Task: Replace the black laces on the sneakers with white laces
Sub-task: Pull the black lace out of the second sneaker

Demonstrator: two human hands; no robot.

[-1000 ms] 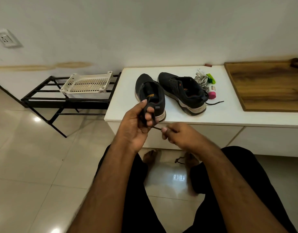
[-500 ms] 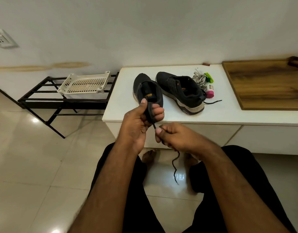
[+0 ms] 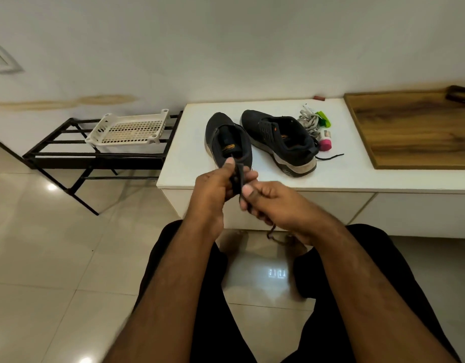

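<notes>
Two black sneakers stand on the white table [image 3: 189,158]: the left sneaker [image 3: 226,137] and the right sneaker [image 3: 281,140]. In front of the table edge my left hand [image 3: 213,187] grips a bundle of wound black lace [image 3: 238,176]. My right hand [image 3: 273,205] pinches the same lace just beside it, and the loose end [image 3: 272,234] hangs below that hand. A bundle of white laces [image 3: 310,121] lies behind the right sneaker. Another black lace end [image 3: 331,156] lies on the table by the right sneaker's heel.
A pink-capped item [image 3: 325,142] and a green item [image 3: 324,119] lie by the white laces. A wooden board [image 3: 414,132] covers the table's right part. A white plastic basket [image 3: 129,131] sits on a black metal rack [image 3: 76,163] at the left. My legs and feet are below.
My right hand has moved up close against my left hand, and the hanging black lace end has become shorter.
</notes>
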